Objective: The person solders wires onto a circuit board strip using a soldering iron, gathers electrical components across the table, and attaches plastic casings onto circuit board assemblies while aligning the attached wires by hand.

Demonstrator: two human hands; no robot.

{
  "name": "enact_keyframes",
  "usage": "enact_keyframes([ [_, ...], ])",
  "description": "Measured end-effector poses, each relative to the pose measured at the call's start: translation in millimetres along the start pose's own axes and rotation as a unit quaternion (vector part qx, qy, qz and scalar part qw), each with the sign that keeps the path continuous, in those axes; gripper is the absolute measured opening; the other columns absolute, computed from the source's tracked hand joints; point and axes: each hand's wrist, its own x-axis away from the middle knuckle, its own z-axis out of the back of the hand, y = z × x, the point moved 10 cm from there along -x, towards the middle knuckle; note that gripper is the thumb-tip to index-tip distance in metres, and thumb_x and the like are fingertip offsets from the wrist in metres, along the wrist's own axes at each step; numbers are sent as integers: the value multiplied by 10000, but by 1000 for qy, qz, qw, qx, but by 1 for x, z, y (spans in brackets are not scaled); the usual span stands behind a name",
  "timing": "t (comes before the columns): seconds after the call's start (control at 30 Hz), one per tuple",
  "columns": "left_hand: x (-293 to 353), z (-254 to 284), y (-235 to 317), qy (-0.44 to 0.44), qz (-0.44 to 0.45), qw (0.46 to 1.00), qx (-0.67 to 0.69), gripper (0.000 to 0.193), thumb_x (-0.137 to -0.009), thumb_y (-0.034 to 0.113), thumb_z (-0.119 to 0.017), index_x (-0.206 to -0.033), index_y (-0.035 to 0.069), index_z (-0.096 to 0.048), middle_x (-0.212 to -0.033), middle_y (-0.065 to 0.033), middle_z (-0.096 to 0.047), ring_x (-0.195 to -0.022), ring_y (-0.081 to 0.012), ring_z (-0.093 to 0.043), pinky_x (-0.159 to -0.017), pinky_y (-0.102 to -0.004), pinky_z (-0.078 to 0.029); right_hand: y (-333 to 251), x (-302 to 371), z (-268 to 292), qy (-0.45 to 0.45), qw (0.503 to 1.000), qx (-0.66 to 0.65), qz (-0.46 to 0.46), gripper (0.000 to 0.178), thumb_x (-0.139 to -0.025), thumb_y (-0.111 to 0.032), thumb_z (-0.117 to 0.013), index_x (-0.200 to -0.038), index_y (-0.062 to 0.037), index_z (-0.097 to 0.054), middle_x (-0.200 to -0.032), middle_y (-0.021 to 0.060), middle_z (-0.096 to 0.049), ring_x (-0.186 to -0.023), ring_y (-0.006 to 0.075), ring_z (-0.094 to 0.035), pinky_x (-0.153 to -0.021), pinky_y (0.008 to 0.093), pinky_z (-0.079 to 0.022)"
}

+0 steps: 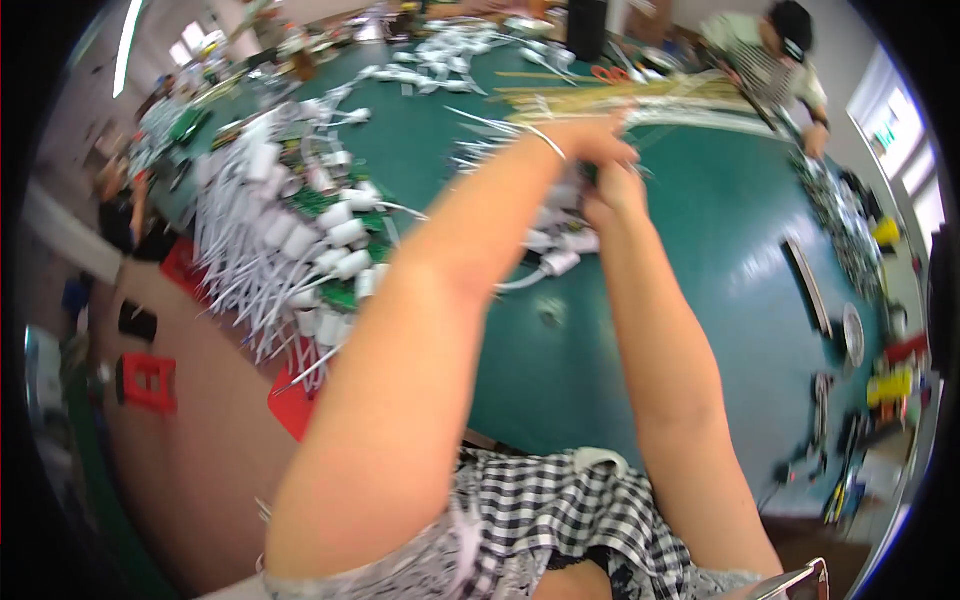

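Both my arms stretch far out over the green table [540, 380]. My left hand [597, 140], with a white band at its wrist, meets my right hand [617, 190] at the table's middle. Motion blurs the fingers. Both hands look closed, at a small dark spot between them; what they hold is hidden. Just below and left of them lie white cylindrical parts with cables, like lamp holders; one white lamp holder [560, 263] has its cable running left under my left forearm.
A big heap of white corded lamp holders [300, 235] covers the left table edge. Yellowish strips [660, 95] lie at the far side, near a co-worker [770, 50]. Along the right are a metal bar [806, 285], a roll [852, 335] and hand tools. A red stool [147, 382] stands left.
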Motion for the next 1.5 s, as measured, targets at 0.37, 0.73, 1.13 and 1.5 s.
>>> enact_keyframes([
  [0.37, 110, 138, 99, 243, -109, 837, -478, 518, -686, 306, -711, -1175, 209, -573, -1158, -70, -581, -1074, -269, -529, -892, -405, -424, -85, 67, 119, 163, 976, 117, 87, 564, -845, -108, -557, -1351, -18, -325, -1329, 106, -399, -1209, 236, -373, -1017, 399, -279],
  [0.73, 277, 298, -5, 266, 300, 763, -507, 264, -832, 262, -591, -1061, 136, -627, -918, -158, -645, -878, -331, -614, -752, -414, -484, -76, 119, 76, 1, 975, 221, 17, 269, -896, -157, -505, -1126, -23, -540, -1062, 76, -624, -895, 139, -566, -819, 272, -418],
  [1.13, 279, 152, 283, 425, -154, 847, -281, 266, -777, 78, -671, -1041, 53, -645, -943, -90, -668, -777, -216, -637, -699, -302, -504, -82, 191, -60, -238, 966, -33, -100, 589, -911, -466, -457, -1279, -9, -409, -1241, 147, -515, -1008, 227, -553, -898, 375, -444],
  [1.5, 247, -14, 304, 200, -297, 933, -33, 687, -685, 292, -721, -1299, 131, -458, -1234, -107, -521, -1095, -291, -511, -920, -404, -386, -150, 277, 66, -60, 957, 285, -10, 529, -823, -87, -606, -1316, -47, -415, -993, 76, -555, -804, 120, -580, -655, 238, -498],
])
